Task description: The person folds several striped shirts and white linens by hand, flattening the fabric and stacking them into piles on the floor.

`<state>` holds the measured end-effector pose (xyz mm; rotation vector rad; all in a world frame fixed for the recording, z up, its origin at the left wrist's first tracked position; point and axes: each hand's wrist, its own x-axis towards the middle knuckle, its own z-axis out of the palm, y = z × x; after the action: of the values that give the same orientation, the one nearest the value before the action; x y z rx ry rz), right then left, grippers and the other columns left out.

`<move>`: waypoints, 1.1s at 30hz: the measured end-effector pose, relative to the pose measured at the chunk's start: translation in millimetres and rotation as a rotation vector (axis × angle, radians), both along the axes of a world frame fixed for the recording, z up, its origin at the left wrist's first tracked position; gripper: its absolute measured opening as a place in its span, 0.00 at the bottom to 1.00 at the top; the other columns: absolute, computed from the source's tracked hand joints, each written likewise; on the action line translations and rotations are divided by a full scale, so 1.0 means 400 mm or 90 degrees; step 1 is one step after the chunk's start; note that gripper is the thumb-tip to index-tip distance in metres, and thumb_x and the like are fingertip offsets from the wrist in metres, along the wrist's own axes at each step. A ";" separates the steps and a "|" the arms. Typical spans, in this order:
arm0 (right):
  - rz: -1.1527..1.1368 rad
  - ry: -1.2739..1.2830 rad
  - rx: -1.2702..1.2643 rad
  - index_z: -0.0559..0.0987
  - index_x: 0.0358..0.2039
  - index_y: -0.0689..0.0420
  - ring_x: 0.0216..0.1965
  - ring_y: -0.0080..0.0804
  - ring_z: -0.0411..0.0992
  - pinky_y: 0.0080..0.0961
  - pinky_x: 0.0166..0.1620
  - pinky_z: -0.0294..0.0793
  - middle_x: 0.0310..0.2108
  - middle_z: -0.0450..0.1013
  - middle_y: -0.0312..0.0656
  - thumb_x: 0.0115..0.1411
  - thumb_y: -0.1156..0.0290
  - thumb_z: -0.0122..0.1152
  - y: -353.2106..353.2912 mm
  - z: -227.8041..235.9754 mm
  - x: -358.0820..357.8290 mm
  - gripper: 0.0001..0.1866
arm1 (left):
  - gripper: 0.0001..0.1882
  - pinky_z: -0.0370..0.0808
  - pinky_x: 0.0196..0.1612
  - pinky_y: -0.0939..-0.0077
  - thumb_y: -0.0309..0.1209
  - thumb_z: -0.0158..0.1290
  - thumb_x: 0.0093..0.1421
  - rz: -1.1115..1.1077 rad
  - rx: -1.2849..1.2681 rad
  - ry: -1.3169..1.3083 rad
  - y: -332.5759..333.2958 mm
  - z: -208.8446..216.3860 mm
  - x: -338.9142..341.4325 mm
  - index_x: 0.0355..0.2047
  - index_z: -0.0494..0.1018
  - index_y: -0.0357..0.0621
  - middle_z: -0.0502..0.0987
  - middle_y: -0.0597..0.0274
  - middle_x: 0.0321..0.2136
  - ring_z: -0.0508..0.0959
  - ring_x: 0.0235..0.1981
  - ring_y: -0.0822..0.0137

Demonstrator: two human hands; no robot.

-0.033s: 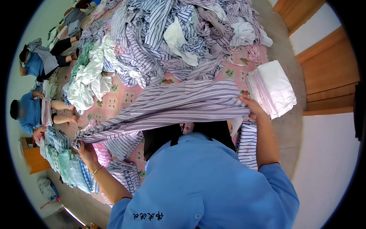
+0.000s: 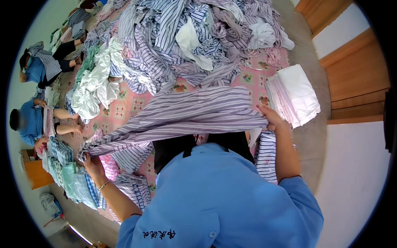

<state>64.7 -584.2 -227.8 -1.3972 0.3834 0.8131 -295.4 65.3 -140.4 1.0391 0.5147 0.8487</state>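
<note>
A grey-purple and white striped garment (image 2: 186, 111) is stretched out across my lap, wide toward the right and gathered narrow at the left. My left hand (image 2: 94, 167) is closed on its bunched left end. At the other end, my right hand (image 2: 273, 119) pinches the edge between thumb and fingers. Whether it is a shirt or trousers I cannot tell. Beneath its left part lie a folded striped garment (image 2: 133, 158) and a pink one (image 2: 109, 167).
A large heap of striped clothes (image 2: 169, 37) lies ahead on the pink flowered sheet (image 2: 136, 103). White cloth (image 2: 93, 91) is left of it. Folded stacks stand around me: white (image 2: 297, 93), striped (image 2: 266, 155), checked and green (image 2: 76, 182). Two people (image 2: 31, 122) sit at the left.
</note>
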 end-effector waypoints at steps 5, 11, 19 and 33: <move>-0.095 0.016 0.149 0.71 0.46 0.57 0.32 0.21 0.69 0.21 0.36 0.72 0.33 0.71 0.34 0.60 0.57 0.53 0.047 0.072 -0.114 0.19 | 0.15 0.62 0.54 0.68 0.28 0.46 0.61 0.007 -0.032 0.038 -0.015 0.001 0.012 0.45 0.67 0.31 0.72 0.55 0.43 0.69 0.46 0.63; 0.155 0.069 0.058 0.74 0.32 0.54 0.36 0.19 0.68 0.22 0.41 0.70 0.33 0.71 0.30 0.58 0.65 0.58 -0.040 -0.071 -0.232 0.07 | 0.21 0.59 0.57 0.66 0.28 0.48 0.59 0.052 -0.053 0.055 -0.003 0.002 0.014 0.52 0.63 0.32 0.67 0.54 0.51 0.67 0.52 0.61; -0.289 -0.356 0.100 0.71 0.33 0.55 0.32 0.18 0.65 0.15 0.36 0.64 0.28 0.68 0.30 0.65 0.62 0.46 -0.024 0.172 -0.109 0.11 | 0.20 0.58 0.59 0.65 0.28 0.46 0.60 0.030 -0.020 0.004 0.031 0.034 0.060 0.52 0.63 0.31 0.67 0.52 0.52 0.65 0.53 0.60; -0.190 -0.276 -0.361 0.75 0.44 0.59 0.35 0.26 0.70 0.21 0.38 0.68 0.33 0.74 0.40 0.60 0.55 0.51 0.040 -0.003 -0.153 0.21 | 0.18 0.65 0.52 0.71 0.28 0.51 0.58 -0.018 0.059 0.151 0.117 -0.015 -0.010 0.46 0.67 0.29 0.72 0.53 0.45 0.71 0.46 0.63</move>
<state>3.3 -568.3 -228.9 -1.9321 0.4893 0.1382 -299.4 112.0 -146.2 1.2375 0.6631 0.7338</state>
